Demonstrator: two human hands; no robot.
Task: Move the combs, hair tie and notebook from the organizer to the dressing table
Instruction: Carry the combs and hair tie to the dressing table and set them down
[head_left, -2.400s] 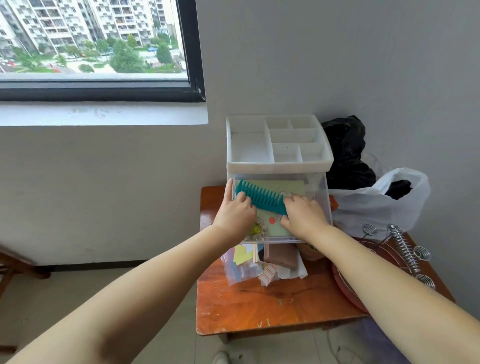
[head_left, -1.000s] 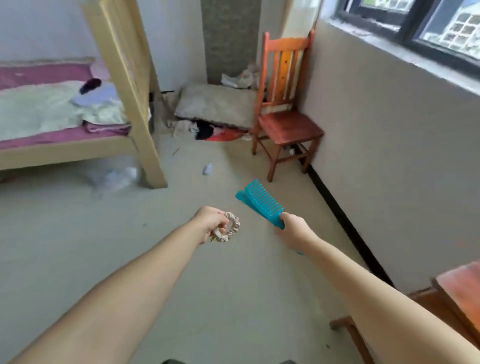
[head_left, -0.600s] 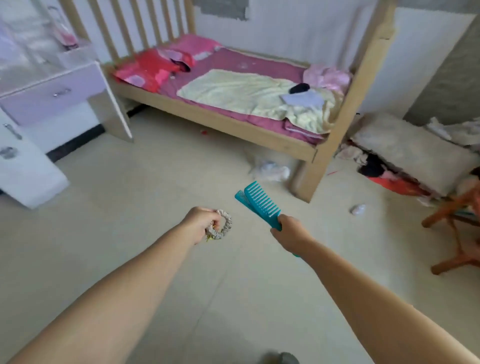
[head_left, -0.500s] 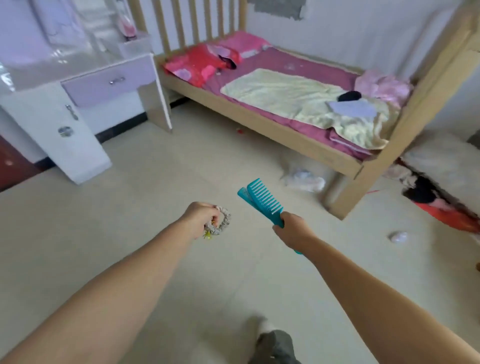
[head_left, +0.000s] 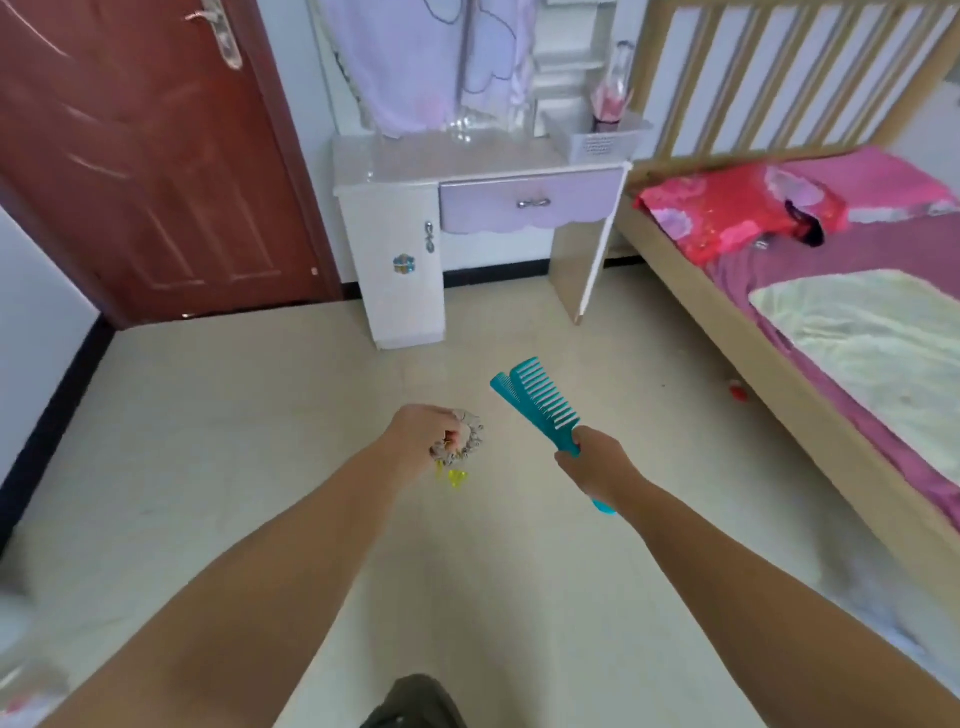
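My right hand (head_left: 592, 465) grips two teal combs (head_left: 540, 408) by their handles, teeth pointing up and to the right. My left hand (head_left: 423, 434) is closed around a beige hair tie (head_left: 467, 441) with a small yellow charm (head_left: 453, 477) dangling under it. Both hands are held out over the floor. Straight ahead stands the white and lilac dressing table (head_left: 405, 156), its top some way beyond my hands. The organizer and the notebook are out of view.
A brown door (head_left: 140, 156) is left of the dressing table. A wooden bed (head_left: 779, 322) with pink bedding runs along the right. A perforated basket (head_left: 597, 140) and a glass bottle (head_left: 462, 124) stand on the tabletop. Pale tiled floor lies between me and the table.
The view has swung from the organizer across the room to face the dressing table. The combs stay in my right hand and the hair tie in my left.
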